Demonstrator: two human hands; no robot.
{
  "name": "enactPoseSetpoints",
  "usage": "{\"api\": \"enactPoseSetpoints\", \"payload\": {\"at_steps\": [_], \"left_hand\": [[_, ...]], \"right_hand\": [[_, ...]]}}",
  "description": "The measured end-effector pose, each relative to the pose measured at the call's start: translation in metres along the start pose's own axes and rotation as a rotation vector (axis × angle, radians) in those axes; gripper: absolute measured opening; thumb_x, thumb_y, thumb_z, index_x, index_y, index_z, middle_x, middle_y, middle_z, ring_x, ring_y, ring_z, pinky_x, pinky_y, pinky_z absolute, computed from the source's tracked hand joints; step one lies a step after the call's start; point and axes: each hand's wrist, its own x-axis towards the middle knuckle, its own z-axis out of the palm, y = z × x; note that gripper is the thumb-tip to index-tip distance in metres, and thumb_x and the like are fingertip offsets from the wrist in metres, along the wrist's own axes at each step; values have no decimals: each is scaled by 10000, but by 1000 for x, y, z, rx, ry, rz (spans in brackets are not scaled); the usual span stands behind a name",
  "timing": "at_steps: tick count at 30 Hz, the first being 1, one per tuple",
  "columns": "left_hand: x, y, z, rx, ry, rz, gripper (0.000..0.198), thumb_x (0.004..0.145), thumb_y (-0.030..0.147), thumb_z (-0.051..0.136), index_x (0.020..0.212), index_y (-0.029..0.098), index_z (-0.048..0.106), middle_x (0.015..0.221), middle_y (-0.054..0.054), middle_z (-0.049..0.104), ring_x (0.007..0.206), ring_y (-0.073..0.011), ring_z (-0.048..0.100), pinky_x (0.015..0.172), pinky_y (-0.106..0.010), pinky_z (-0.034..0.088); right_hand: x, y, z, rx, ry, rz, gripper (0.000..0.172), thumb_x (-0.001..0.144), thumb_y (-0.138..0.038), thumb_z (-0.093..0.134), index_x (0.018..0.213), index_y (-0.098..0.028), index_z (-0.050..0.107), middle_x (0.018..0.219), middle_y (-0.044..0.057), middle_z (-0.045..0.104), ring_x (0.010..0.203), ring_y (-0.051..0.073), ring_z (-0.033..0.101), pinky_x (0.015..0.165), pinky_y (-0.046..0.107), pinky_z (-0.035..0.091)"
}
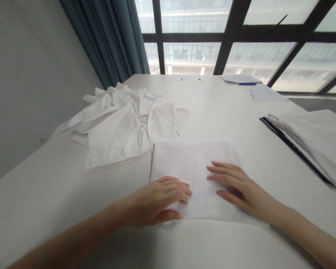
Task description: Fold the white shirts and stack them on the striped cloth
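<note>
A white cloth [196, 160] lies flat in a rough rectangle on the white table [212, 246] in front of me. On its lower left part rests my left hand [164, 200], fingers pointing right, slightly bent and apart, holding nothing. My right hand [235, 185] touches the right part of the same cloth with its fingers spread and nothing in them. Bare cloth shows between the two hands. Crumpled white fabric [114, 127] is heaped on the left, its right edge close to the flat cloth's upper left corner.
At the right edge, white folded fabric [319, 138] lies over something dark-edged. Papers [240, 79] and a blue pen [247, 84] are at the far right of the table. A dark teal curtain [114, 41] and windows stand behind.
</note>
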Motion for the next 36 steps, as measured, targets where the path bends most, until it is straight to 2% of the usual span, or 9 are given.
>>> {"api": "enactPoseSetpoints", "payload": {"at_steps": [4,9,28,36], "left_hand": [[1,0,-1,92,-61,-6,369,977,355,509,1324,229,514,1340,-113,582,1333,-234,454,1117,-378,331],[1,2,-3,191,-132,-16,338,988,343,488,1316,316,568,1457,-74,492,1384,-250,396,1124,-399,308],[1,4,-3,216,-141,-21,307,991,323,487,1270,338,613,1465,-57,487,1389,-235,392,1120,-392,308],[2,4,-3,197,-128,-23,272,980,312,510,1213,310,649,1442,-66,512,1376,-248,412,1112,-398,319]], "right_hand": [[-1,1,1,-81,-36,-19,408,942,-343,548,1347,-298,558,1446,67,515,1395,269,376,1110,540,345],[0,1,1,-110,-64,-24,418,952,-341,530,1369,-306,540,1462,60,496,1406,268,357,1117,544,331],[-1,3,1,-135,-102,-31,445,955,-374,522,1394,-297,514,1486,62,466,1417,274,335,1123,552,315],[-1,3,0,-131,-93,-34,449,949,-373,536,1391,-303,517,1482,58,471,1412,273,345,1125,541,317]]}}
